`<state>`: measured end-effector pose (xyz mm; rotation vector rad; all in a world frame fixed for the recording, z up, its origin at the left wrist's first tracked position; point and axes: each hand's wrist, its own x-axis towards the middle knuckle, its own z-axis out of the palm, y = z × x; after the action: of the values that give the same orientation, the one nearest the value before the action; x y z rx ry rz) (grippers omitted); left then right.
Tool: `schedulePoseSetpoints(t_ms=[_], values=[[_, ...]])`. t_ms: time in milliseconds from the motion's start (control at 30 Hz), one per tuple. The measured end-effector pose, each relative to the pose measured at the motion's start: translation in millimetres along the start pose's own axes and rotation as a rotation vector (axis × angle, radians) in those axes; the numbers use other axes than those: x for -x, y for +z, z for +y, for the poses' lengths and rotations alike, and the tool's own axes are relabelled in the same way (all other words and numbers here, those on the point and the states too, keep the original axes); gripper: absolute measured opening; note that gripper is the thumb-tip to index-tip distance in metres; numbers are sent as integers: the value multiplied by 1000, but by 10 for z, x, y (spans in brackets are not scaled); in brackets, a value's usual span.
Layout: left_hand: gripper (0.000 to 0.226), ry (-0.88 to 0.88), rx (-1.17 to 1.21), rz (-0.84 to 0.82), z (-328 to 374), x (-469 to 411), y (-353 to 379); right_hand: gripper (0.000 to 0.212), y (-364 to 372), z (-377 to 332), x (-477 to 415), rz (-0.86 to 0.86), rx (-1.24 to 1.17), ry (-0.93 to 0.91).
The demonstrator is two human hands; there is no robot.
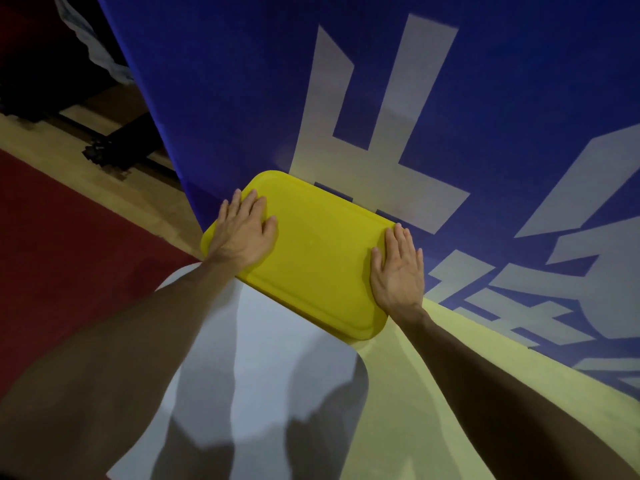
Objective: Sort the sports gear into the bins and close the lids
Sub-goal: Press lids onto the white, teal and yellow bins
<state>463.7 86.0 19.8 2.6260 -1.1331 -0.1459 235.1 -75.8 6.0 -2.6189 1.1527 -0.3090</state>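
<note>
Banner: a tall blue fabric banner [242, 81] with large white characters fills the far side and the right, hanging down to floor level just behind the lid.
Floor: a pale wooden sports floor [433, 375] with a dark red painted area [69, 254] along its left side.
Pale surface: a grey-white, round-cornered shape [277, 375] runs from the lid's near edge towards the camera and carries the arms' shadows; I cannot tell what it is.
Stand: a dark, blurred base [114, 147] sits on the floor near the banner's left edge.
Lid: a yellow rectangular plastic lid with rounded corners [311, 265] lies flat, its far edge against the banner; whatever is under it is hidden.
Left hand: the left hand [244, 233] lies flat, fingers straight, on the lid's left end.
Right hand: the right hand [398, 271] lies flat, fingers straight, on the lid's right end, well apart from the left hand.
</note>
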Motion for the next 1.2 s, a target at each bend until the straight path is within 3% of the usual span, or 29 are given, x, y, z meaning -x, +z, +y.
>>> schedulePoseSetpoints(t_ms=[167,400,533,933,1200], values=[[46,40,-101,47,242,131,-88,58,-121,-8,10,-36,-44,-21],[40,143,207,-103,1109,315,-321,39,-769,164,76,-71,-305,29],[32,260,324,-151,1804,499,-357,32,-1269,544,294,-44,-300,93],[29,501,460,-280,4163,1460,-189,27,-2591,2585,1611,-84,-217,265],[25,558,500,-398,6058,2228,242,25,-3404,4333,2523,37,-222,352]])
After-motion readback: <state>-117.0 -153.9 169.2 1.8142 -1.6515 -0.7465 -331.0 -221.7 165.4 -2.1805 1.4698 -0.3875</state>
